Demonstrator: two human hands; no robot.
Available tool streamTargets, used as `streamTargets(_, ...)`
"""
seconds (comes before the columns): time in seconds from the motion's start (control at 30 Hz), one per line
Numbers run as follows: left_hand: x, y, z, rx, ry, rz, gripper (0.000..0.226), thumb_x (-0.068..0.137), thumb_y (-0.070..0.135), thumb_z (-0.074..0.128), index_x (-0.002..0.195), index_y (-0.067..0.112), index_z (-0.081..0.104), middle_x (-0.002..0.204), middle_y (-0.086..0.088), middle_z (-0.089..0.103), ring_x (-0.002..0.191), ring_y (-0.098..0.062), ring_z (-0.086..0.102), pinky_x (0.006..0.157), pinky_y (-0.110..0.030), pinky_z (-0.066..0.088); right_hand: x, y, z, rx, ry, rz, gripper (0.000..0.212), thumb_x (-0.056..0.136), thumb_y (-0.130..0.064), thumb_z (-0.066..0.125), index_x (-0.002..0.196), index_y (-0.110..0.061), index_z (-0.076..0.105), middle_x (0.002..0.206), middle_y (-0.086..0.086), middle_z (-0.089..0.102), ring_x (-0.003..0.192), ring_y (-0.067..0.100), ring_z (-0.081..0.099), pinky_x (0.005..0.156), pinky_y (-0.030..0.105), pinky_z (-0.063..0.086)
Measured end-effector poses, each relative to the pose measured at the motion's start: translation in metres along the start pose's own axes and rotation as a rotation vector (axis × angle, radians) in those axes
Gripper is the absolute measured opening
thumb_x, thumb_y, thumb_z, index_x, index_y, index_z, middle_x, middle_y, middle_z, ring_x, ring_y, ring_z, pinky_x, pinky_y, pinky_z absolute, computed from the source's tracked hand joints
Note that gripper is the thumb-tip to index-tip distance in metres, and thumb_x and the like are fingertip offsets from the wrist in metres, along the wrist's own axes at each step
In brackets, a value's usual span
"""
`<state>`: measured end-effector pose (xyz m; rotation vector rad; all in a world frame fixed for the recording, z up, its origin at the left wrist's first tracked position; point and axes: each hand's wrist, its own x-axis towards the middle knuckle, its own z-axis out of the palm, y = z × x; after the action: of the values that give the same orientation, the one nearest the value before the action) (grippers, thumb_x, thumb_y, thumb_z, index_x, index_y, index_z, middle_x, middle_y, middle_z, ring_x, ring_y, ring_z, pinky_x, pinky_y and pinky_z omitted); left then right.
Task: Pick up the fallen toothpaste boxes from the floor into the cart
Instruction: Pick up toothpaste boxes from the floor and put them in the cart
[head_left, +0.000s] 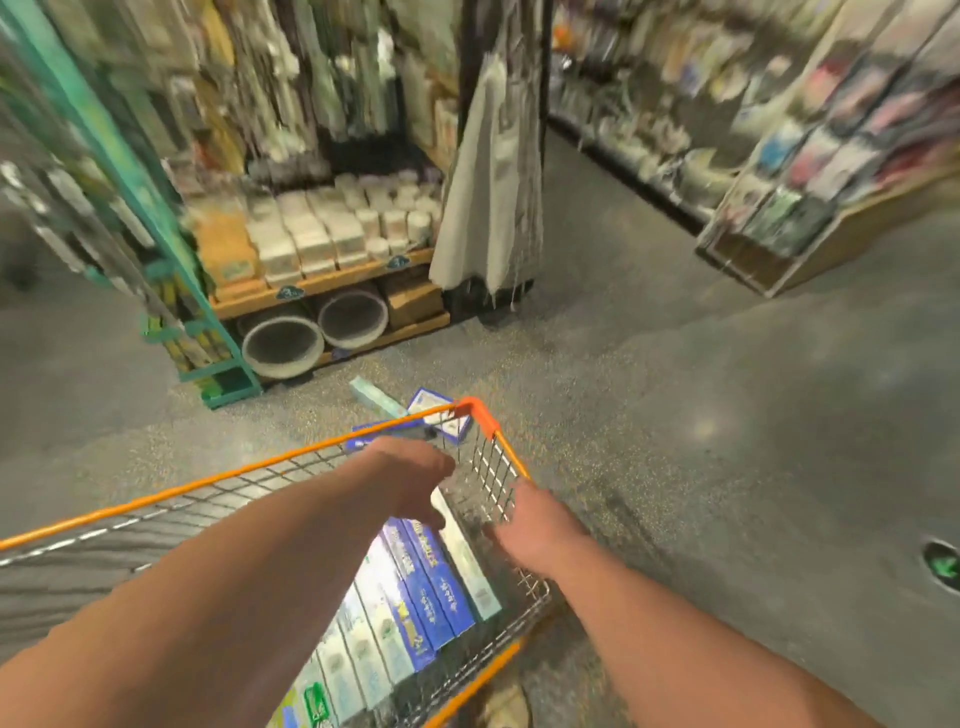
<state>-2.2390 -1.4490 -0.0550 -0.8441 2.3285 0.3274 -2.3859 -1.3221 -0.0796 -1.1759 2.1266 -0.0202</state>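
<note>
Both bare forearms reach forward over the wire cart (483, 415), which has an orange rim. Inside the cart, a row of toothpaste boxes (415, 587), blue and white-green, lies side by side along the right wall. Left hand (410, 480) hovers above the far end of that row, palm down, fingers curled loosely, nothing seen in them; blur, so exact spread cannot be told. Right hand (530, 525) is at the cart's right wall, fingers spread and pointing down-left, holding nothing visible.

Beyond the cart's front corner, on the speckled floor (675, 415), several boxes lie loose: a pale green box (374, 397), a white-blue box (441, 410), and a blue box (384, 434) partly hidden by the rim.

Farther off: wooden shelf (322, 283) with white packs; two round tubs (311, 335) beneath. Background blurred.
</note>
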Motion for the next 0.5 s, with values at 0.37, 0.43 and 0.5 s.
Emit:
streamTargets(0.37, -0.102, 0.1, -0.022, 0.219, 0.201, 0.278, 0.07, 0.086, 0.065, 0.063, 0.14, 0.022, 0.049, 0.134, -0.004, 0.062, 0.122, -0.027, 0.059, 0.099, -0.039, 0.049, -0.196, 0.034, -0.022, 0.058, 0.287, 0.093, 0.059, 0.086, -0.051, 0.065, 0.131, -0.013, 0.057, 0.127, 0.014, 0.062, 0.12, 0.033, 0.058, 0.097, 0.039, 0.049)
streamTargets(0.43, -0.115, 0.13, -0.022, 0.247, 0.204, 0.347, 0.07, 0.087, 0.064, 0.063, 0.139, 0.02, 0.049, 0.135, -0.005, 0.061, 0.122, -0.028, 0.059, 0.098, -0.039, 0.05, -0.237, 0.055, -0.018, 0.053, 0.322, 0.123, 0.061, 0.083, -0.057, 0.062, 0.126, -0.014, 0.062, 0.122, 0.014, 0.066, 0.116, 0.034, 0.061, 0.095, 0.039, 0.051)
streamTargets(0.5, -0.128, 0.165, -0.019, 0.265, 0.213, 0.419, 0.073, 0.087, 0.063, 0.063, 0.143, 0.019, 0.047, 0.14, -0.006, 0.058, 0.126, -0.028, 0.056, 0.102, -0.039, 0.048, -0.28, 0.08, -0.013, 0.04, 0.352, 0.184, 0.061, 0.086, -0.053, 0.066, 0.133, -0.014, 0.06, 0.128, 0.015, 0.065, 0.12, 0.034, 0.059, 0.098, 0.039, 0.05)
